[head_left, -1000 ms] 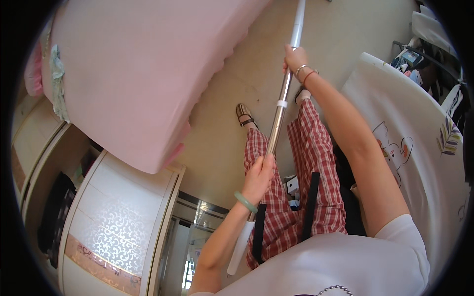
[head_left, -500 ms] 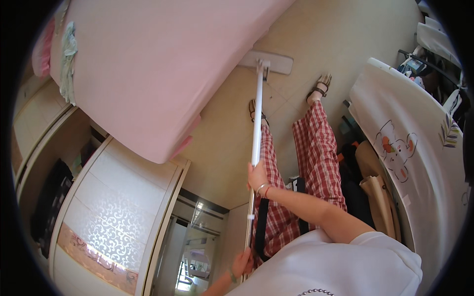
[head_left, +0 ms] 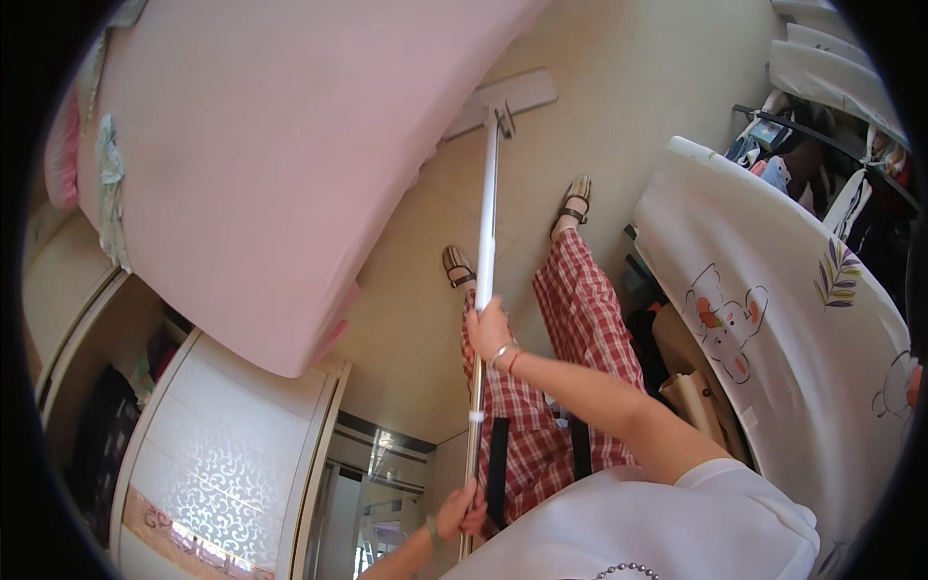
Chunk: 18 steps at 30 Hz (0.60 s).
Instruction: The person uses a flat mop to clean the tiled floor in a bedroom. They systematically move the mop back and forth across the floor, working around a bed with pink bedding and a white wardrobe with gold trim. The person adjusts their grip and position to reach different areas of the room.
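A flat mop stretches away from me, its long white and silver pole (head_left: 488,213) running up the middle of the view. My right hand (head_left: 491,331) is closed around the pole about halfway along. Lower down, my left hand (head_left: 458,510) grips the pole close to its near end. The rectangular mop head (head_left: 529,90) lies flat on the tiled floor (head_left: 580,121), slanting up to the right. Its left end reaches the edge of the pink-covered bed (head_left: 290,145), and part of it may be hidden there.
On the left stands a cabinet (head_left: 217,464) with patterned sliding panels, one section open. A white printed cloth cover (head_left: 667,227) hangs over a rack on the right, with bags (head_left: 691,401) beneath. My sandalled feet (head_left: 572,205) stand on the floor between bed and rack.
The mop head has moved farther away along the bed and turned, its right end now pointing up. Both hands keep their hold on the pole. The whole view has shifted slightly.
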{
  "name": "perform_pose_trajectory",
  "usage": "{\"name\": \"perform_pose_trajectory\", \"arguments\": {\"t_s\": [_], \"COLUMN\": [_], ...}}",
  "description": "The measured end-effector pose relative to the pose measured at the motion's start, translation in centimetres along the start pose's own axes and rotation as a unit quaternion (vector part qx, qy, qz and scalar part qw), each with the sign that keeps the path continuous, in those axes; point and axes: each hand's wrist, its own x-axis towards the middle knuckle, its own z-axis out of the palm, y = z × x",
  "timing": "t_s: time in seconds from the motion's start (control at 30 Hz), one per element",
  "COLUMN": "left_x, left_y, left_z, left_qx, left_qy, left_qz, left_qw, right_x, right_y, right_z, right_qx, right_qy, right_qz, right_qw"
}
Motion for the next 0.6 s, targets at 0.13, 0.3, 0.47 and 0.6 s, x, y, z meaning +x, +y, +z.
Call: {"name": "perform_pose_trajectory", "arguments": {"t_s": [0.13,0.3,0.47,0.6], "left_x": [5.5,11.0,11.5,8.6], "left_y": [8.8,19.4,20.1,16.3], "left_z": [5.5,15.1,17.8,11.6], "left_qx": [0.045,0.162,0.206,0.210], "left_qy": [-0.031,-0.040,-0.013,0.054], "left_qz": [0.017,0.075,0.155,0.141], "left_qw": [0.998,0.983,0.966,0.966], "right_x": [10.7,21.7,22.6,18.4], "right_y": [-3.6,-10.9,-12.2,-6.7], "right_z": [-6.7,-18.6,-21.2,-16.1], "right_qx": [0.001,0.039,0.080,0.122], "right_qy": [0.071,0.127,0.114,0.091], "right_qz": [-0.056,-0.016,0.007,-0.003], "right_qw": [0.996,0.991,0.990,0.988]}}
